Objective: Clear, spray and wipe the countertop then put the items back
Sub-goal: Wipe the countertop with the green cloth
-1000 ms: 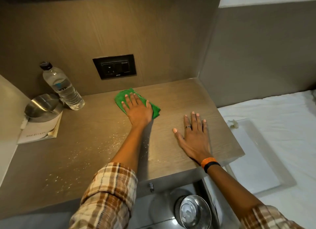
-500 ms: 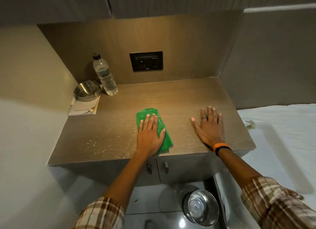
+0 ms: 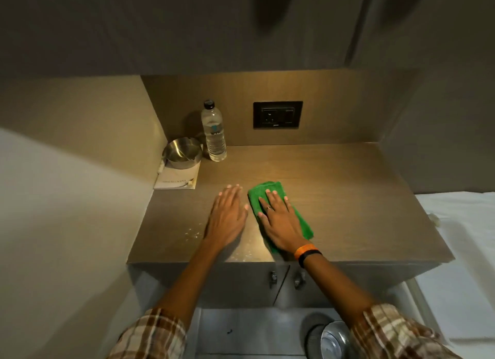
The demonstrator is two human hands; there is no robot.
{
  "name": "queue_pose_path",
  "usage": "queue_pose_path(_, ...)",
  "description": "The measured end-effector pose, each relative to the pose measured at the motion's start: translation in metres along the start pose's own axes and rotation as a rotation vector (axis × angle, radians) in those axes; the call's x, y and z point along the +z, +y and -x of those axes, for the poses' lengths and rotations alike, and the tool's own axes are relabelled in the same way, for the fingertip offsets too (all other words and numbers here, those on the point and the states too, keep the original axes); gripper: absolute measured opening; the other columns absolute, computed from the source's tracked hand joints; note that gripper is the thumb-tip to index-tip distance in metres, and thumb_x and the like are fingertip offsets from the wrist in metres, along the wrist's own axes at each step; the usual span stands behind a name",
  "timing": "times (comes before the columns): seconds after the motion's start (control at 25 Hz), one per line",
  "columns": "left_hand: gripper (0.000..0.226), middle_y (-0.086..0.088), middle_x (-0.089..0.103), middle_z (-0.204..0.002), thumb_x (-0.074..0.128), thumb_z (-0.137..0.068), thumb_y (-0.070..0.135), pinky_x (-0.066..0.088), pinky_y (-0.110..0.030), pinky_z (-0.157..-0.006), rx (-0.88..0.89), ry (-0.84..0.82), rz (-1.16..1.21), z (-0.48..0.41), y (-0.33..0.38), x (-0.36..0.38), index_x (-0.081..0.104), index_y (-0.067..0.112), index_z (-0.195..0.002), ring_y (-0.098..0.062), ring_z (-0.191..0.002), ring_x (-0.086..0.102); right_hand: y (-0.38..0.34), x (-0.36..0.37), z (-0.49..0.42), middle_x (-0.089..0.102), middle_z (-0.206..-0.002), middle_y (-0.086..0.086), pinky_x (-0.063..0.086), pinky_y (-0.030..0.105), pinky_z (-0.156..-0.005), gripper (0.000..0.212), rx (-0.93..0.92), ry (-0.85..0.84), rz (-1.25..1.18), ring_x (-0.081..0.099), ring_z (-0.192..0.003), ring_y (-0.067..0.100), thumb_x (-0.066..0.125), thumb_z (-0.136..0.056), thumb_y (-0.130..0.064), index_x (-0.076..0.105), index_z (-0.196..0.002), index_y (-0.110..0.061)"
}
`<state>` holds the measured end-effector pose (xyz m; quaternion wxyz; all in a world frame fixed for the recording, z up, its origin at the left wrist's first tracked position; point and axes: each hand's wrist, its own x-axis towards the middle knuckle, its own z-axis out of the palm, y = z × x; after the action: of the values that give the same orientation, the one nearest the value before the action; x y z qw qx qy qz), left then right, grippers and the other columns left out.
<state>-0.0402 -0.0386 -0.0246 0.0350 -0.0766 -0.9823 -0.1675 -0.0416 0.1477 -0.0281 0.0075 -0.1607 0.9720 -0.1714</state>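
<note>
The brown wood-grain countertop fills the middle of the head view. A folded green cloth lies on it near the front edge. My right hand, with a ring and an orange wristband, presses flat on the cloth. Just left of the cloth, my left hand lies flat on the bare counter, fingers apart, holding nothing. Spray droplets glisten on the surface left of and below my left hand.
A water bottle, a steel ashtray and a white booklet sit in the back left corner. A black socket plate is on the back wall. A metal bin stands on the floor; a white bed lies right.
The cloth was under my left hand and has come forward from the back of the counter. Now my right hand lies on it and my left hand rests beside it.
</note>
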Motion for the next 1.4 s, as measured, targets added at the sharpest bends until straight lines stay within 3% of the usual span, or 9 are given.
queue_pose_path(0.24,0.067,-0.006,0.019,-0.167,0.017,-0.102,0.052,0.003,-0.049,-0.127,-0.117,0.040,-0.238,-0.009,-0.126,-0.050,0.022,0.016,-0.158,-0.026,-0.156,0.008,0.025,-0.006,-0.050,0.015,-0.169,0.017,0.010,0.053,-0.129,0.055,0.400,0.114,0.153,0.010,-0.159,0.031,0.033,-0.106,-0.034,0.030,-0.159,-0.018)
queue_pose_path(0.36,0.069,-0.007,0.023,-0.166,0.013,-0.100,0.053,0.007,-0.049,-0.125,-0.101,0.057,-0.252,-0.004,-0.156,-0.047,0.024,0.017,-0.158,-0.027,-0.155,0.015,0.036,-0.026,-0.121,0.007,-0.171,0.015,0.006,0.051,-0.129,0.057,0.503,0.051,0.126,0.003,-0.160,0.029,0.027,-0.107,-0.033,0.021,-0.162,-0.018)
queue_pose_path(0.64,0.066,-0.004,0.015,-0.168,0.008,-0.102,0.050,0.002,-0.047,-0.127,-0.096,0.057,-0.267,0.005,-0.170,-0.030,0.012,0.018,-0.159,-0.023,-0.156,0.007,-0.042,0.009,-0.120,0.008,-0.172,0.004,0.002,0.044,-0.131,0.055,-0.130,-0.127,0.167,0.004,-0.160,0.021,0.027,-0.108,-0.038,0.017,-0.162,-0.029)
queue_pose_path(0.8,0.063,-0.004,0.010,-0.168,0.009,-0.104,0.048,-0.003,-0.046,-0.126,-0.105,0.040,-0.260,0.008,-0.167,-0.031,0.008,0.018,-0.160,-0.022,-0.156,0.001,-0.063,0.040,-0.026,0.010,-0.171,0.007,0.001,0.045,-0.130,0.059,0.095,0.014,0.140,0.004,-0.160,0.022,0.017,-0.104,-0.046,0.017,-0.161,-0.030)
queue_pose_path(0.92,0.061,-0.003,0.006,-0.169,0.013,-0.105,0.046,-0.006,-0.046,-0.125,-0.109,0.024,-0.247,0.007,-0.163,-0.034,0.004,0.019,-0.159,-0.022,-0.156,-0.002,-0.091,0.045,-0.052,0.010,-0.171,0.012,0.002,0.049,-0.130,0.060,0.291,0.055,0.107,0.004,-0.160,0.027,0.023,-0.104,-0.043,0.018,-0.162,-0.025)
queue_pose_path(1.04,0.060,-0.003,0.003,-0.169,0.015,-0.105,0.042,-0.003,-0.048,-0.126,-0.112,-0.010,-0.240,0.007,-0.166,-0.035,0.000,0.019,-0.159,-0.021,-0.156,-0.005,-0.109,0.039,-0.089,0.007,-0.172,0.009,0.001,0.047,-0.130,0.057,0.059,-0.067,0.129,0.000,-0.160,0.025,0.027,-0.107,-0.040,0.016,-0.162,-0.028)
queue_pose_path(1.12,0.060,-0.003,0.001,-0.169,0.014,-0.105,0.042,-0.002,-0.049,-0.127,-0.099,-0.008,-0.256,0.008,-0.169,-0.036,-0.001,0.019,-0.159,-0.021,-0.156,-0.005,-0.092,0.031,-0.072,0.008,-0.172,0.004,0.002,0.045,-0.131,0.056,-0.185,-0.124,0.175,0.003,-0.160,0.021,0.027,-0.107,-0.040,0.017,-0.161,-0.032)
queue_pose_path(1.2,0.060,-0.004,0.002,-0.169,0.016,-0.106,0.041,-0.002,-0.050,-0.127,-0.090,0.003,-0.227,0.008,-0.170,-0.036,0.000,0.018,-0.159,-0.022,-0.156,-0.005,-0.058,0.021,-0.038,0.009,-0.171,0.001,0.004,0.044,-0.131,0.056,-0.262,-0.140,0.187,0.005,-0.160,0.020,0.024,-0.106,-0.043,0.019,-0.161,-0.035)
queue_pose_path(1.4,0.060,-0.006,0.004,-0.169,0.019,-0.108,0.041,0.000,-0.050,-0.127,-0.097,0.006,-0.210,0.007,-0.165,-0.036,0.004,0.016,-0.160,-0.023,-0.156,-0.003,-0.057,0.023,0.031,0.001,-0.171,0.009,0.003,0.050,-0.130,0.066,0.362,0.015,0.182,-0.002,-0.160,0.025,0.007,-0.099,-0.049,0.010,-0.161,-0.029)
